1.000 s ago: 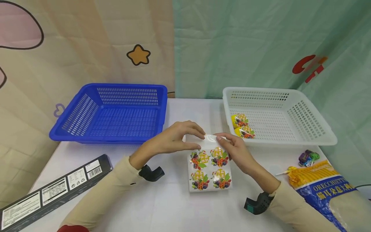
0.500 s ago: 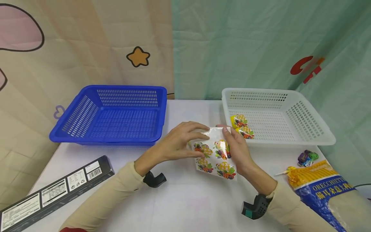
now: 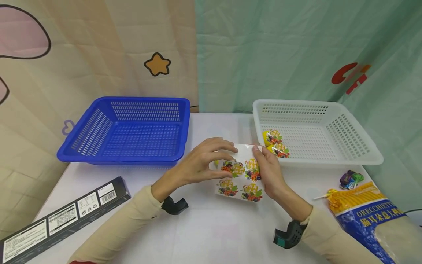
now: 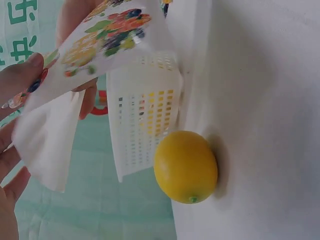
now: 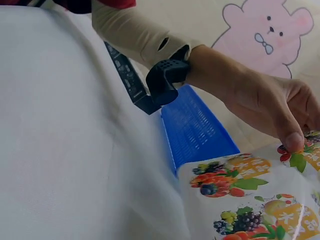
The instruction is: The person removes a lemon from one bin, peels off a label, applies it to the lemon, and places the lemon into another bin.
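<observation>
A white sheet of fruit-print stickers (image 3: 239,187) is held up over the table between both hands. My right hand (image 3: 271,172) grips its right edge, thumb in front and fingers behind. At the left side, my left hand (image 3: 201,161) has its thumb on an upper sticker and pinches the sheet there; the right wrist view shows this thumb (image 5: 290,137) on the print. Whether that sticker's edge is lifted, I cannot tell. A yellow lemon (image 4: 186,167) lies on the table behind the sheet, almost hidden by the left hand in the head view.
A white basket (image 3: 346,161) at the back right holds two yellow fruits with stickers (image 3: 274,137). The blue basket (image 3: 125,159) stands back left. A long black box (image 3: 66,218) lies left. To the right are wrapped candies (image 3: 351,179), a lollipop (image 3: 329,192) and a pasta bag (image 3: 369,216).
The sticker sheet has risen off the table and tilted, with the right hand moving up alongside it. My left hand has shifted slightly right, its thumb now over a printed sticker.
</observation>
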{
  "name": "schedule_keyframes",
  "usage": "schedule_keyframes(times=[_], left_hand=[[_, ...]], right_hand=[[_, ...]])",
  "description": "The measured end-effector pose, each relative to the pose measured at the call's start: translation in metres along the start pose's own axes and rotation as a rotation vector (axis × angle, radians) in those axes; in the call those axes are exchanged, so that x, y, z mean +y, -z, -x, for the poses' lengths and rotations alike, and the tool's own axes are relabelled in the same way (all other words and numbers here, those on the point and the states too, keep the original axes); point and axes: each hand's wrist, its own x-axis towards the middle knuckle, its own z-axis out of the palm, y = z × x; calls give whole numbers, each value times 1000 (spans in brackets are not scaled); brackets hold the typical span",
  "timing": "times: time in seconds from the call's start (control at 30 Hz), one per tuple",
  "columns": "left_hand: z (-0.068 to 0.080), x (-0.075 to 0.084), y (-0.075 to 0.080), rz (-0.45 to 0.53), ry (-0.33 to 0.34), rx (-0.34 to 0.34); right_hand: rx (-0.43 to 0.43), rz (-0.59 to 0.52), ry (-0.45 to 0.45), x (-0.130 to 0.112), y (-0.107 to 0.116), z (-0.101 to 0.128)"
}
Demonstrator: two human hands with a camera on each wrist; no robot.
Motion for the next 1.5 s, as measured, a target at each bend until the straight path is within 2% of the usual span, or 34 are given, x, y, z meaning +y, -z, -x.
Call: schedule_keyframes(times=[0.1, 0.2, 0.3, 0.4, 0.5, 0.6, 0.67, 0.73, 0.83, 0.9, 0.97, 1.1, 1.2, 1.33, 1.5], left_hand=[[1, 0, 0, 45, -1, 8], [2, 0, 0, 111, 26, -3], [5, 0, 1, 160, 80, -49], [8, 1, 1, 202, 151, -127], [10, 4, 4, 243, 226, -261], [12, 14, 6, 253, 349, -492], [16, 24, 4, 186, 455, -656], [23, 37, -1, 72, 549, -785], [39, 57, -16, -101, 610, -877], [48, 66, -26, -185, 597, -877], [55, 70, -33, -223, 553, -848], [60, 66, -34, -127, 512, -779], [60, 62, -28, -55, 570, -743], [63, 65, -29, -109, 659, -712], [67, 72, -41, -118, 679, -645]], right_hand=[[10, 9, -29, 6, -1, 2], [-6, 26, -80, 15, -5, 6], [-35, 58, -138, 27, -10, 10], [-56, 107, -162, 38, -12, 13], [-88, 145, -149, 45, -11, 13], [-135, 167, -128, 48, -9, 13], [-160, 172, -122, 49, -8, 13], [-173, 171, -120, 50, -8, 13], [-172, 172, -122, 50, -8, 13], [-164, 166, -123, 51, -8, 13], [-164, 166, -119, 51, -8, 14], [-168, 162, -116, 53, -7, 14], [-169, 166, -118, 53, -6, 15], [-155, 171, -128, 54, -6, 15], [-142, 184, -125, 55, -6, 15]])
